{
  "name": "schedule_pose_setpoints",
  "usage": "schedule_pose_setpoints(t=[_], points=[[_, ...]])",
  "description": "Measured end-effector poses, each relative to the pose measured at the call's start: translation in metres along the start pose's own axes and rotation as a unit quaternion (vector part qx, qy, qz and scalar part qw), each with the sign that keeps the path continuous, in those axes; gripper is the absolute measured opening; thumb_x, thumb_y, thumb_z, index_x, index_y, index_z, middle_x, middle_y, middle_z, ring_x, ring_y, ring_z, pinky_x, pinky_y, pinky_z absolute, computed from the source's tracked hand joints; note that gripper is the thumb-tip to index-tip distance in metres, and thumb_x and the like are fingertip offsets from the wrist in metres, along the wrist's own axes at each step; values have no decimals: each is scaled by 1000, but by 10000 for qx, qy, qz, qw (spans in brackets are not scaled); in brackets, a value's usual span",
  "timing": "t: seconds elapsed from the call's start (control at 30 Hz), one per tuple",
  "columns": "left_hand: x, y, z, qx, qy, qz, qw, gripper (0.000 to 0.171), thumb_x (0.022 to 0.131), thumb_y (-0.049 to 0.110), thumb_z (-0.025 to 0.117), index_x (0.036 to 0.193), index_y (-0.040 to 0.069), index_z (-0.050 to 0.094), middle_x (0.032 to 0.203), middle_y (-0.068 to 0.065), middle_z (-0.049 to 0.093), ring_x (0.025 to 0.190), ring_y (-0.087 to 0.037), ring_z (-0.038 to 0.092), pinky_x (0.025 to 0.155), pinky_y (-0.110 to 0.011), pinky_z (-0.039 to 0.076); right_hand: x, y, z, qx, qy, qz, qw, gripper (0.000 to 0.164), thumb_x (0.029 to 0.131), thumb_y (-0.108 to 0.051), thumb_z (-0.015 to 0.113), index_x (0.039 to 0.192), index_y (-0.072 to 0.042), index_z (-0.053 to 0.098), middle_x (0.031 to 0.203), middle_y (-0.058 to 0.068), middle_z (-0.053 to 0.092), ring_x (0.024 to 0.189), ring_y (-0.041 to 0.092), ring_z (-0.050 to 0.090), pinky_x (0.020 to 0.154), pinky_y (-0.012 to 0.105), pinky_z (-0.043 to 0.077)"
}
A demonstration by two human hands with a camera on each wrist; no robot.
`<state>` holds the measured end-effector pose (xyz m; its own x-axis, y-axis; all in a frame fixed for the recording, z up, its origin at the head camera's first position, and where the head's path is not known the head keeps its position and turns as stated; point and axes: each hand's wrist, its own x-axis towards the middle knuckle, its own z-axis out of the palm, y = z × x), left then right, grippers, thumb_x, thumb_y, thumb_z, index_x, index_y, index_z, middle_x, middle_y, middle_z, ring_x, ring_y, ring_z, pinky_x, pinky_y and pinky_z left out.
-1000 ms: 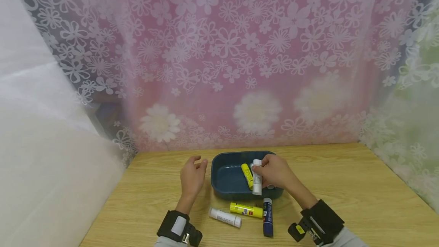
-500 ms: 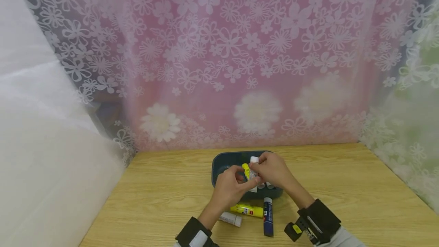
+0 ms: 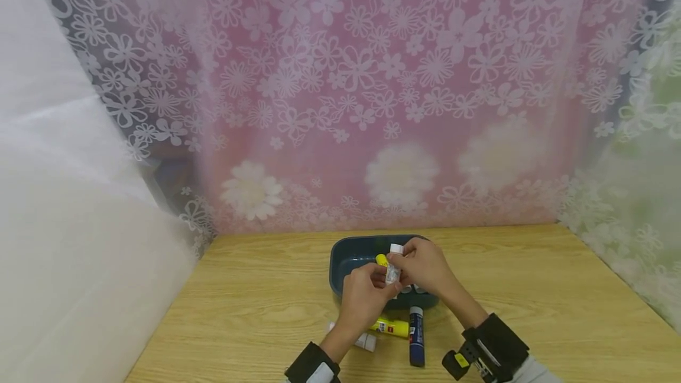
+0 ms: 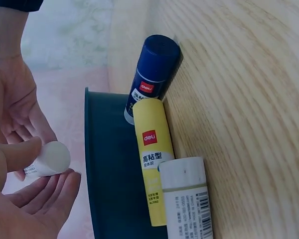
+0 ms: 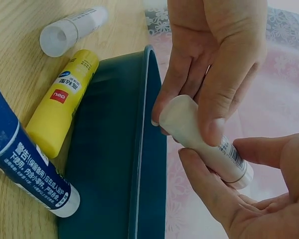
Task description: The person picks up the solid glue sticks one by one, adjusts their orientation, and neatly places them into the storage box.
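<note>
A white glue stick (image 3: 393,274) is held upright but slightly tilted above a dark teal box (image 3: 344,262). My right hand (image 3: 428,262) pinches its upper part, near the white cap. At the lower end, my left hand (image 3: 363,297) grips it between thumb and fingers. Both hands also show around the glue stick (image 5: 197,130) in the right wrist view, with the left thumb lying along its side. In the left wrist view, only the round white end of that stick (image 4: 55,158) shows clearly. Inside the box stands a yellow glue stick (image 3: 381,260), mostly hidden by the hands.
Before the box on the wooden table (image 3: 255,300) lie a yellow glue stick (image 3: 392,328), a dark blue one (image 3: 417,337) and a white one (image 3: 366,341), partly covered by the left forearm. A flowered curtain (image 3: 330,205) hangs behind.
My left hand has come from the left of the box to the glue stick's lower end and taken hold of it. The right hand keeps its grip, almost in place.
</note>
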<state>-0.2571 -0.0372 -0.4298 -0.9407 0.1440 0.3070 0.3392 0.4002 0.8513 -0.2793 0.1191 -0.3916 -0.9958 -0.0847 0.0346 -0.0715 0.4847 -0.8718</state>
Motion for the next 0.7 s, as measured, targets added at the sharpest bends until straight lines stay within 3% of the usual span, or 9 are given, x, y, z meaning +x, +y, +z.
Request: schedule_pose_setpoints(t=[0.43, 0.7], points=[[2, -3, 1, -48, -91, -122, 9999, 24, 85, 15, 82, 103, 1, 75, 90, -8, 76, 76, -9, 72, 63, -20, 56, -2, 7, 1, 180, -5, 12, 9998, 33, 95, -20, 71, 106, 8, 58, 84, 14, 72, 64, 27, 71, 59, 36, 59], [7, -1, -7, 93, -210, 73, 9997, 23, 82, 12, 84, 101, 1, 75, 90, -9, 76, 77, -12, 73, 62, -21, 56, -1, 8, -5, 352, -147, 12, 9993, 36, 97, -22, 70, 111, 8, 57, 90, 15, 73, 73, 26, 74, 66, 37, 61]])
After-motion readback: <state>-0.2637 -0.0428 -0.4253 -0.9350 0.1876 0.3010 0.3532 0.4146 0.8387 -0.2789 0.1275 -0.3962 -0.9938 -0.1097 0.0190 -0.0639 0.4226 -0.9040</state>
